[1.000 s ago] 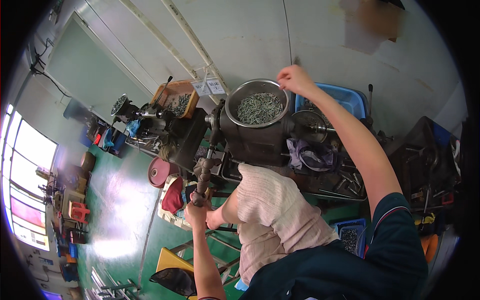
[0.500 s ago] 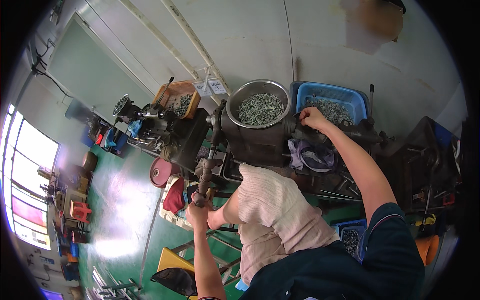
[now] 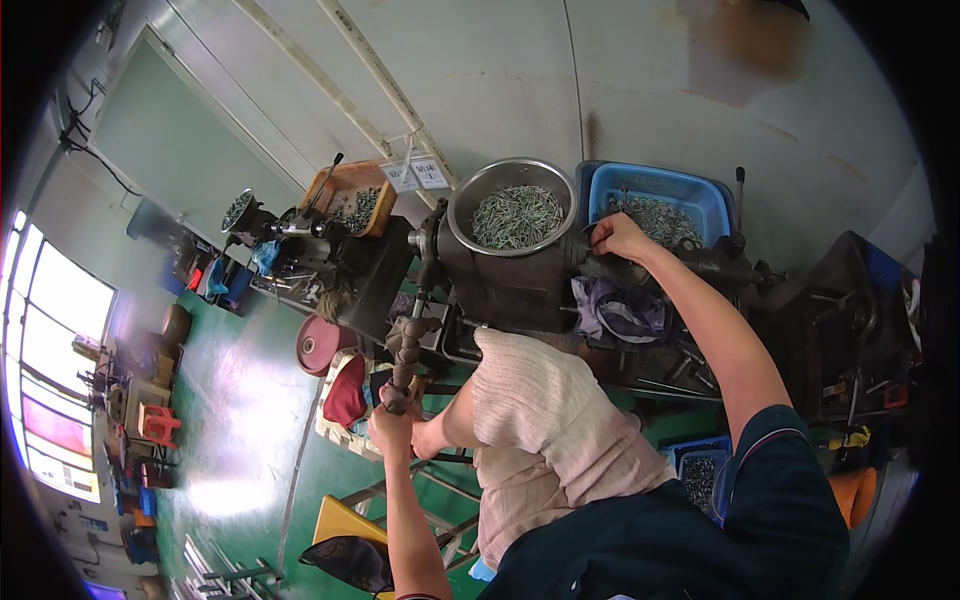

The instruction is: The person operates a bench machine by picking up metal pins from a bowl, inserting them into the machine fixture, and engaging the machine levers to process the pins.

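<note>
My left hand [image 3: 391, 428] is closed round the lower end of a dark, knobbly machine lever [image 3: 404, 362]. That lever runs up to the left side of a dark metal machine [image 3: 505, 290]. My right hand [image 3: 620, 238] is at the machine's right side, fingers pinched together at the spindle; anything between them is too small to make out. On top of the machine stands a round steel bowl [image 3: 461, 222] heaped with thin metal pins [image 3: 516, 217]. Just behind my right hand is a blue plastic basket [image 3: 712, 192] holding more small metal parts [image 3: 662, 222].
A crumpled purple-grey cloth [image 3: 618, 308] lies below my right wrist. An orange crate [image 3: 376, 178] of small parts and another small machine [image 3: 300, 226] stand at the left. A blue bin [image 3: 722, 446] sits beside my right leg. Near my left forearm is a yellow stool [image 3: 342, 522].
My right hand has shifted very slightly left and down, its fingers now closer to the spindle. The left hand keeps its grip on the lever; the whole view has moved slightly.
</note>
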Motion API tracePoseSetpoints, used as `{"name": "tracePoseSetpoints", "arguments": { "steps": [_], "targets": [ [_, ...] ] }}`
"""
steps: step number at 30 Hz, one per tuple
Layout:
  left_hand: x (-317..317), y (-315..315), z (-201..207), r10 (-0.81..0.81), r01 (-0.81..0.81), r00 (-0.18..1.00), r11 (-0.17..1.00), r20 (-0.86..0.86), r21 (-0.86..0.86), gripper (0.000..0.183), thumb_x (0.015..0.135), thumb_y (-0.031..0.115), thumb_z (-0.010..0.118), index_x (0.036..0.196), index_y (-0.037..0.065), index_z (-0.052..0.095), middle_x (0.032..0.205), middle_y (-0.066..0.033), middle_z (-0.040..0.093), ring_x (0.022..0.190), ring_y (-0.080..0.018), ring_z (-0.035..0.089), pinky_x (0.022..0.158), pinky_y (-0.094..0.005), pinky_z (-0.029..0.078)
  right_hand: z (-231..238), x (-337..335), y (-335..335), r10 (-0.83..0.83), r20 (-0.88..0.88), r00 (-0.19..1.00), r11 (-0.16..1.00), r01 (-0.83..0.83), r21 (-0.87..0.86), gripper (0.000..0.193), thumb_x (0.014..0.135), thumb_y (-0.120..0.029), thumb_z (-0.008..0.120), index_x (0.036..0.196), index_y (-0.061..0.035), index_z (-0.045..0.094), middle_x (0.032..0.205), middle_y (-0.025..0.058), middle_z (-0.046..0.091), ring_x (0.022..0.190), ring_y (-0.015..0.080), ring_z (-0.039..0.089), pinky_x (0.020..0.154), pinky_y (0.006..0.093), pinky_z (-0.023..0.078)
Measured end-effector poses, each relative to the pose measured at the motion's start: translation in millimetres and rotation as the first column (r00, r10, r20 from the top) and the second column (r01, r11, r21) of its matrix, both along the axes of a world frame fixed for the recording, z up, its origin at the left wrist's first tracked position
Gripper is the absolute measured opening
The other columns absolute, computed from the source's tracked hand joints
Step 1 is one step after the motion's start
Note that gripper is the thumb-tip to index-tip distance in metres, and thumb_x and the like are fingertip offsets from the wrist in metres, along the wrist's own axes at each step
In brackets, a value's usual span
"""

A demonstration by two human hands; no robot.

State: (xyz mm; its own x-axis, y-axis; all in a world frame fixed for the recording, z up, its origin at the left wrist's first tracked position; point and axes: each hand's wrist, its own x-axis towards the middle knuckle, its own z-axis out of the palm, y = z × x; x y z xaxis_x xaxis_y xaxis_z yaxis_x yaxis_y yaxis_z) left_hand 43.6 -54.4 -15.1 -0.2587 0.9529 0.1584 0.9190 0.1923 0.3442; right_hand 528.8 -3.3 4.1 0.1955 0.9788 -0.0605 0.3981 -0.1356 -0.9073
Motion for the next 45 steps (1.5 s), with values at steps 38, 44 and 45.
{"name": "tracePoseSetpoints", "arguments": {
  "steps": [38, 44, 45],
  "targets": [
    [-53.8, 56.2, 9.7, -0.098, 0.094, 0.993, 0.994, -0.071, -0.057, 0.033, 0.059, 0.032, 0.067, 0.073, 0.002, 0.062, 0.074, -0.0204, 0.06, 0.073, -0.0352, 0.058, 0.065, -0.0424, 0.046, 38.5, 154.2, -253.3, -0.5, 0.866, -0.002, 0.745, 0.508, 0.431, 0.037, 0.083, -0.038, 0.044, 0.075, -0.0037, 0.055, 0.089, 0.0106, 0.055, 0.096, 0.0274, 0.048, 0.079, 0.0441, 0.036],
    [-56.8, 59.4, 7.5, -0.101, 0.095, 0.988, 0.994, -0.115, -0.058, 0.031, 0.06, 0.028, 0.066, 0.075, 0.001, 0.062, 0.074, -0.0203, 0.06, 0.073, -0.0359, 0.058, 0.065, -0.0423, 0.046, 53.1, 106.0, -277.6, -0.459, 0.882, 0.111, 0.745, 0.588, 0.314, 0.049, 0.08, -0.047, 0.045, 0.064, -0.001, 0.053, 0.06, 0.0195, 0.055, 0.06, 0.039, 0.054, 0.053, 0.0464, 0.042],
    [-55.4, 59.5, 6.3, -0.105, 0.099, 0.988, 0.993, -0.115, -0.059, 0.031, 0.06, 0.028, 0.066, 0.075, 0.001, 0.062, 0.074, -0.0203, 0.06, 0.073, -0.0359, 0.058, 0.065, -0.0423, 0.046, 53.9, 104.2, -278.6, -0.459, 0.882, 0.109, 0.743, 0.591, 0.313, 0.049, 0.08, -0.047, 0.045, 0.064, -0.001, 0.053, 0.06, 0.0195, 0.055, 0.06, 0.039, 0.054, 0.053, 0.0464, 0.042]
  ]
}}
